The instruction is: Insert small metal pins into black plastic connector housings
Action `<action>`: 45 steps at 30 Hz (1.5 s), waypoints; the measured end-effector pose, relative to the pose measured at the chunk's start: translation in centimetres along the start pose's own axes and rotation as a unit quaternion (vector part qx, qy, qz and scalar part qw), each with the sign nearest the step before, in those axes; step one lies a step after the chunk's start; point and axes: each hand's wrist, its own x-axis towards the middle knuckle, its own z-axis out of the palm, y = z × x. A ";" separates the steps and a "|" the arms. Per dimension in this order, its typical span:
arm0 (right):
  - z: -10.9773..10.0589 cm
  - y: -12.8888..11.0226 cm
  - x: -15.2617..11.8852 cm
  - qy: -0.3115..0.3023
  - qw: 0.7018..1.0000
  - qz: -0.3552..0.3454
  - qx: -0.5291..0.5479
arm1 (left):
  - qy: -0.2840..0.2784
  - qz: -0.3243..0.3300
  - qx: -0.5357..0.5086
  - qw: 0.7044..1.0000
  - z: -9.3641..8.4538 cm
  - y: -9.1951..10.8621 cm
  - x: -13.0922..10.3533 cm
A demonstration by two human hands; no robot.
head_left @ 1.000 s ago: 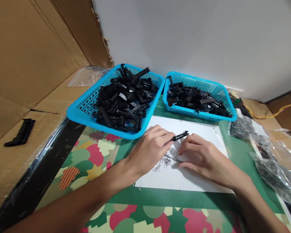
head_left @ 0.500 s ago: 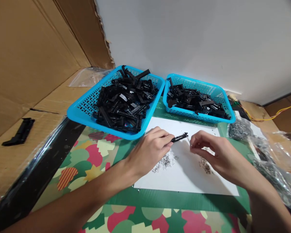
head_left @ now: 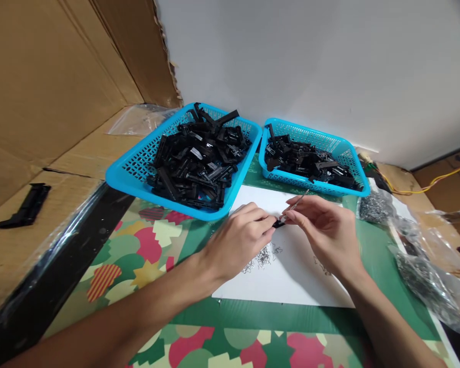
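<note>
Loose part: a black piece (head_left: 25,208) lies at the left edge on cardboard (head_left: 74,153), well apart from the baskets.
Flat bag: a plastic bag (head_left: 141,121) lies upper left, behind the left basket.
Left basket: the blue basket (head_left: 199,212) at upper centre-left is heaped with black parts (head_left: 199,163), perhaps set there to be within reach.
Left hand: this hand (head_left: 239,235), at centre, is closed on the held part, thumb and fingers pinching it, seemingly to steady it.
Wire pile: small bent wires (head_left: 263,257) lie on white paper (head_left: 291,289) just below the left fingers; the pale sheet likely makes them easier to see.
Held part: a small black piece (head_left: 279,223) sticks out of the left fingertips at centre, over the paper; most of it is hidden.
Tool: a thin metal tool (head_left: 302,197) slants down towards the held part; whether its tip touches cannot be told.
Right hand: this hand (head_left: 329,225) pinches the tool narrowly, probably for fine control.
Second pile: more wires (head_left: 322,266) lie below the right hand, partly covered.
Right basket: another blue basket (head_left: 354,191), upper right, holds more black parts.
Filled bags: plastic bags (head_left: 375,205) of small metal bits lie at the right.
</note>
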 end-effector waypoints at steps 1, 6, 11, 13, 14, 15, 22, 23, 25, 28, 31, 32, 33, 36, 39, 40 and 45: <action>0.0 0.0 -0.1 -0.001 1.000 -0.006 -0.007 | -0.002 -0.002 0.001 1.000 0.0 0.0 0.0; 0.1 0.1 -0.4 -0.010 0.998 -0.031 -0.045 | -0.007 -0.009 0.010 1.000 -0.1 0.2 -0.1; 0.2 -0.4 -0.6 -0.016 0.996 -0.030 -0.088 | -0.005 -0.010 0.010 1.000 0.1 0.2 -0.2; 0.2 -0.7 -0.6 -0.020 0.995 -0.029 -0.095 | -0.004 -0.010 0.005 1.000 0.2 0.2 -0.2; 0.3 -0.8 -0.7 -0.023 0.995 -0.031 -0.097 | -0.005 -0.012 0.003 1.000 0.2 0.1 -0.2; 0.4 -0.9 -0.7 -0.026 0.994 -0.034 -0.098 | -0.008 -0.014 0.000 1.000 0.2 0.1 -0.1; 0.5 -1.0 -1.0 -0.014 0.997 -0.043 -0.055 | 0.000 -0.040 -0.026 0.999 -0.2 0.2 0.1; 0.3 -0.9 -1.0 0.006 0.999 -0.039 -0.030 | 0.015 -0.046 -0.030 0.998 -0.3 0.3 0.2; -0.4 -0.8 -0.9 0.055 0.998 -0.033 0.017 | 0.046 -0.062 -0.035 0.996 -0.5 0.5 0.3; -1.5 -0.3 -1.0 0.060 0.997 -0.011 0.047 | 0.070 -0.093 -0.040 0.992 -0.8 0.8 0.4; -2.2 0.3 -1.2 0.000 0.999 0.025 0.048 | 0.066 -0.115 -0.049 0.990 -0.8 0.8 0.4; -2.4 0.4 -1.3 -0.016 0.998 0.034 0.052 | 0.063 -0.120 -0.053 0.989 -0.8 0.8 0.4; -2.5 0.6 -1.3 -0.028 0.997 0.041 0.060 | 0.060 -0.123 -0.058 0.989 -0.8 0.8 0.5; -3.0 0.7 -1.0 -0.037 0.993 0.053 0.100 | 0.051 -0.120 -0.071 0.989 -0.9 0.8 0.5; -3.9 0.6 -0.5 -0.026 0.993 0.027 0.112 | 0.042 -0.118 -0.091 0.988 -1.0 0.8 0.5; -4.3 0.5 -0.4 -0.025 0.996 0.015 0.086 | 0.039 -0.122 -0.102 0.987 -1.0 0.7 0.5; -5.5 0.6 0.4 -0.149 0.966 0.023 -0.211 | 0.025 -0.147 -0.184 0.971 -1.3 0.6 0.7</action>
